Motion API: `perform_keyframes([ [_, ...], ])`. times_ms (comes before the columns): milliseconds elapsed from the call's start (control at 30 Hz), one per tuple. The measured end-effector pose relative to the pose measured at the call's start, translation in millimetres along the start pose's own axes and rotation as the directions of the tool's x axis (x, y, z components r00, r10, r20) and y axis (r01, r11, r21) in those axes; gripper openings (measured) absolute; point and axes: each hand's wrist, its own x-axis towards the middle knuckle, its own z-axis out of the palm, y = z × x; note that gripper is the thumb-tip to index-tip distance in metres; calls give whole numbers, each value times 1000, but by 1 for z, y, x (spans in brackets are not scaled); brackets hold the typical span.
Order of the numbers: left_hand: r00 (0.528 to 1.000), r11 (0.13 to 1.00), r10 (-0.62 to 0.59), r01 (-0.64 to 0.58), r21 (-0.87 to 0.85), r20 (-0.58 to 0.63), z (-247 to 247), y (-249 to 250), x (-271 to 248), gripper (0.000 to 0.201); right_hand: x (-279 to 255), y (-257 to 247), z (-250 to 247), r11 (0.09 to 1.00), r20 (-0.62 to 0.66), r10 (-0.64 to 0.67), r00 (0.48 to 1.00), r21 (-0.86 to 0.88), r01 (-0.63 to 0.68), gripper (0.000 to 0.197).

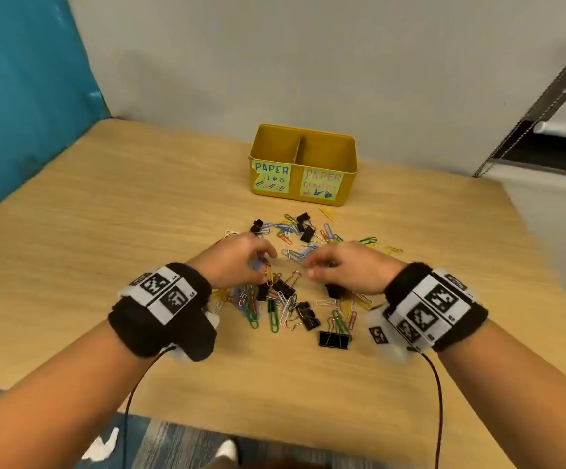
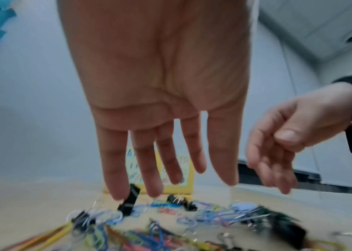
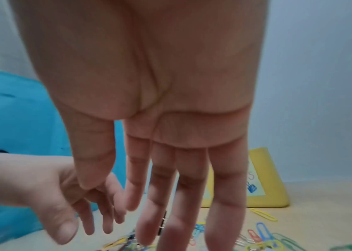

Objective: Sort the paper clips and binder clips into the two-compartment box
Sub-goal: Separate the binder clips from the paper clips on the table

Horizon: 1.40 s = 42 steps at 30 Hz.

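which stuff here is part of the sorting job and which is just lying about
Job: paper clips, binder clips, yellow box, left hand, right hand.

Lying about: table, teal panel, wall, metal rail.

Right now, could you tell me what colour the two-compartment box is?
The box is mustard yellow, clearest in the head view.

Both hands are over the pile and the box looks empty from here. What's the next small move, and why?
Probably lower the left hand and pinch the yellow paper clip under its fingertips. Both hands hover with straight fingers, holding nothing; the right hand too. The yellow box shows nothing inside, and its left label reads PAPER.
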Motion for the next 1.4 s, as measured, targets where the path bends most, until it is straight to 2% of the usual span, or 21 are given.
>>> perform_keyframes([
  [167,971,965,-233,237,109,-45,2,-12,22,71,58,7,-3,997,-123,75,990,-4,-76,31],
  [233,940,931,-339,340,135,-32,5,-22,25,74,74,8,2,996,-140,80,987,-28,-85,32],
  [300,921,908,-389,384,171,-3,8,-28,27,74,91,7,7,995,-149,74,986,-52,-83,35],
  [367,925,910,-381,373,180,11,13,-31,32,71,108,3,10,991,-149,71,986,-101,-87,42],
  [433,945,939,-324,316,135,40,15,-31,36,71,125,0,13,982,-127,37,991,-181,-60,47],
  [567,962,965,-242,253,-70,129,8,-38,34,74,136,-4,17,948,-26,-31,999,-319,21,42],
  [633,951,960,-265,275,-45,159,1,-45,30,81,131,-2,16,938,-6,-27,1000,-347,23,37],
  [733,935,943,-333,328,60,124,2,-48,26,89,123,0,16,926,-29,23,999,-376,-33,38],
  [833,948,953,-299,302,-5,112,13,-41,29,83,120,-7,28,914,38,73,997,-402,-51,76],
  [900,962,964,-255,260,-48,100,18,-37,35,74,121,-13,35,923,59,60,996,-383,-32,88],
  [967,969,963,-236,242,-115,67,20,-38,40,65,124,-14,39,934,55,49,997,-357,-26,87],
  [1033,970,954,-244,244,-176,22,20,-41,43,52,127,-14,40,947,42,47,998,-320,-32,76],
  [1167,978,967,-206,200,-157,-23,18,-47,44,27,130,-14,36,946,11,10,1000,-324,-6,58],
  [1233,982,972,-185,177,-156,-34,17,-51,45,22,130,-11,32,961,-8,26,1000,-276,-27,58],
  [1267,983,970,-180,172,-169,-35,15,-54,45,22,130,-7,30,982,-5,59,998,-180,-59,58],
  [1333,982,960,-186,176,-220,-26,11,-59,46,23,131,3,25,984,16,133,991,118,-134,51],
  [1400,979,935,-203,188,-300,-19,7,-64,47,23,130,13,20,926,40,164,986,338,-168,29],
])
